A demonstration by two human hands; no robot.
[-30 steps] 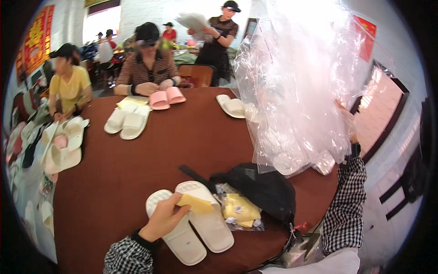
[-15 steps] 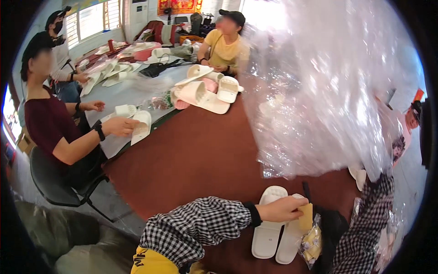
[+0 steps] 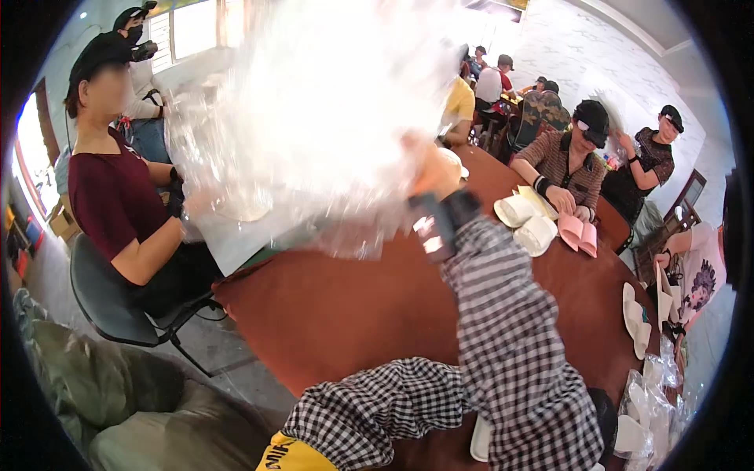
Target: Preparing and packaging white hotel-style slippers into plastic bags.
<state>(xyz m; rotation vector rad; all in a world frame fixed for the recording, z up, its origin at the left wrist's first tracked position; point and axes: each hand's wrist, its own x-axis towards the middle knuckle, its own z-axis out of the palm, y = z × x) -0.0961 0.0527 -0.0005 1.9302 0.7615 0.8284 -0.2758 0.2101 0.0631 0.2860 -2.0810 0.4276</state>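
Note:
A big bunch of clear plastic bags (image 3: pixel 314 133) fills the upper middle, blurred and glaring. My right hand (image 3: pixel 432 169), smeared by motion, is closed on its right side and holds it up over the table. A dark band and a checked sleeve cover that arm. My left arm lies low across the front in a checked sleeve (image 3: pixel 385 412); its hand is hidden behind my right forearm. The edge of a white slipper (image 3: pixel 480 441) shows beside the right sleeve at the table's near side.
The brown table (image 3: pixel 345 314) curves away to the right. White slippers (image 3: pixel 536 235) and pink slippers (image 3: pixel 578 234) lie before a co-worker. Bagged slippers (image 3: pixel 646 412) are at the right. Another co-worker (image 3: pixel 118 196) sits left by a black chair (image 3: pixel 110 290). Grey-green sacks (image 3: pixel 149 400) stand lower left.
My right hand has swung the plastic bags from the right over to the left. My left hand, seen before over the white slippers with a small yellow piece, is now hidden. The view has turned right.

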